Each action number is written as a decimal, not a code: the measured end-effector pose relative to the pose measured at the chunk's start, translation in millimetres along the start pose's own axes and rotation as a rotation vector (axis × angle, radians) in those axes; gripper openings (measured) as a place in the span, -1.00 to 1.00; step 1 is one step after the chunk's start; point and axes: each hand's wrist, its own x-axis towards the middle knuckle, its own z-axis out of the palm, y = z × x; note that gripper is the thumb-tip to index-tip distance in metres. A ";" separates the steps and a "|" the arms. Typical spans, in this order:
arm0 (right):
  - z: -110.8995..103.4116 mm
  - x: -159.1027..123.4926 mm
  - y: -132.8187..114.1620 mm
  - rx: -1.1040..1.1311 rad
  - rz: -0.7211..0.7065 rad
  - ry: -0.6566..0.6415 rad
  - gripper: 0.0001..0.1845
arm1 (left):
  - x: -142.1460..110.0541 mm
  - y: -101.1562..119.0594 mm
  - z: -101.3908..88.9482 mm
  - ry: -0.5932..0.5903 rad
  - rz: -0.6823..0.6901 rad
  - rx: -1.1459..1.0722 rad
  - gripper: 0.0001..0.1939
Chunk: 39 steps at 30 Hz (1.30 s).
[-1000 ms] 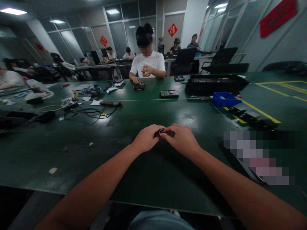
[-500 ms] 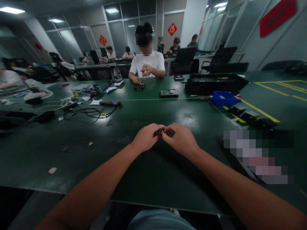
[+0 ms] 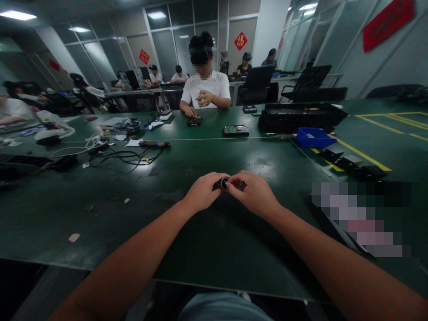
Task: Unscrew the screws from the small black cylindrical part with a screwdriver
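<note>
Just over the green table, my left hand point(image 3: 203, 191) is closed around a small dark part with a round, silvery-rimmed opening point(image 3: 224, 183). My right hand point(image 3: 256, 194) meets it from the other side, thumb and index finger pinched together at that rim. Whatever sits between those right fingertips is too small to make out. Much of the dark part is covered by my fingers, so its exact kind does not show.
Across the green table point(image 3: 150, 240) a person in a white shirt point(image 3: 205, 87) handles a small device. A hard drive point(image 3: 236, 130), blue tray point(image 3: 314, 137), long black bin point(image 3: 302, 117) and small black blocks point(image 3: 351, 164) lie to the right. A screwdriver-like tool point(image 3: 154, 144) and cables point(image 3: 123, 158) lie left.
My right hand has shifted slightly at the part's rim, and more of the silvery ring shows. My left hand keeps its hold in nearly the same place.
</note>
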 end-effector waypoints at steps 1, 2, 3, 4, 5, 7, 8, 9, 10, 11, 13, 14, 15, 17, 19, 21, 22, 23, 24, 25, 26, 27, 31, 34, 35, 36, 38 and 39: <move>-0.2 0.0 0.8 0.016 0.001 -0.001 -0.87 | 0.1 0.3 -0.4 0.001 0.003 -0.004 -0.65; -0.3 0.0 1.7 0.026 -0.003 -0.006 -0.86 | 0.1 0.6 -0.6 0.000 0.008 -0.009 -0.66; -0.2 0.1 2.6 0.029 -0.011 -0.011 -0.86 | 0.0 0.8 -0.6 -0.001 0.012 -0.014 -0.67; 0.0 0.3 3.3 0.024 -0.016 -0.007 -0.86 | 0.0 0.8 -0.3 -0.004 0.016 -0.016 -0.68; 0.3 0.6 3.9 0.013 -0.013 0.009 -0.87 | -0.1 0.7 0.1 -0.006 0.019 -0.015 -0.68; 1.1 0.9 4.4 -0.017 0.019 0.065 -0.91 | -0.3 0.1 1.0 -0.008 0.024 -0.008 -0.67; 1.4 0.9 4.2 -0.027 0.041 0.093 -0.91 | -0.4 -0.3 1.3 -0.007 0.026 -0.005 -0.66; 1.7 0.8 3.9 -0.029 0.060 0.113 -0.90 | -0.4 -0.6 1.5 -0.006 0.028 -0.004 -0.65; 1.8 0.6 3.6 -0.023 0.072 0.122 -0.88 | -0.3 -0.9 1.5 -0.005 0.030 -0.005 -0.64; 1.8 0.3 3.2 -0.014 0.077 0.122 -0.88 | -0.3 -1.0 1.5 -0.004 0.030 -0.009 -0.63; 1.9 -0.3 3.0 -0.003 0.079 0.117 -0.85 | -0.3 -0.8 1.1 -0.004 0.029 -0.015 -0.63; 2.0 -0.5 3.2 -0.006 0.082 0.117 -0.83 | -0.4 -0.4 1.0 -0.007 0.029 -0.017 -0.63; 2.2 -0.5 3.5 -0.015 0.086 0.118 -0.81 | -0.5 0.0 0.9 -0.010 0.029 -0.019 -0.63; 3.0 -0.3 4.7 -0.038 0.095 0.122 -0.79 | -0.7 0.7 0.9 -0.024 0.030 -0.023 -0.62; 3.9 0.2 5.9 -0.048 0.097 0.126 -0.79 | -0.8 1.0 1.3 -0.038 0.034 -0.030 -0.62; 4.5 0.5 6.4 -0.047 0.094 0.138 -0.79 | -0.8 0.7 1.7 -0.038 0.032 -0.037 -0.62; 4.6 0.5 6.2 -0.043 0.092 0.143 -0.79 | -0.8 0.4 1.8 -0.036 0.028 -0.039 -0.62; 4.4 0.3 5.7 -0.040 0.091 0.143 -0.78 | -0.7 0.2 1.8 -0.032 0.022 -0.041 -0.62; 4.1 0.0 5.0 -0.036 0.091 0.138 -0.78 | -0.7 0.1 1.8 -0.028 0.015 -0.041 -0.62; 3.6 -0.5 4.1 -0.032 0.092 0.129 -0.78 | -0.7 0.1 1.8 -0.027 0.010 -0.042 -0.62; 3.0 -1.0 3.3 -0.025 0.093 0.118 -0.78 | -0.8 0.1 1.8 -0.027 0.007 -0.044 -0.63; 2.4 -1.6 2.6 -0.012 0.097 0.112 -0.78 | -0.8 0.2 1.9 -0.026 0.005 -0.047 -0.63; 0.7 -2.6 2.8 0.125 0.119 0.158 -0.81 | -0.5 -1.7 2.9 0.019 -0.021 -0.070 -0.64; -1.2 -1.7 3.5 0.213 0.100 0.238 -0.75 | 0.4 -6.9 3.9 0.082 -0.068 -0.061 -0.63; -2.1 -1.4 3.0 0.218 0.078 0.258 -0.73 | 0.8 -9.2 4.2 0.096 -0.090 -0.062 -0.63; -3.3 -1.3 2.0 0.210 0.050 0.276 -0.73 | 1.2 -11.5 4.4 0.117 -0.112 -0.069 -0.63; -5.8 -2.1 -1.1 0.166 0.006 0.303 -0.75 | 1.9 -15.7 4.7 0.135 -0.151 -0.084 -0.64; -6.9 -2.9 -2.8 0.144 0.004 0.309 -0.76 | 2.2 -17.5 4.8 0.140 -0.168 -0.092 -0.65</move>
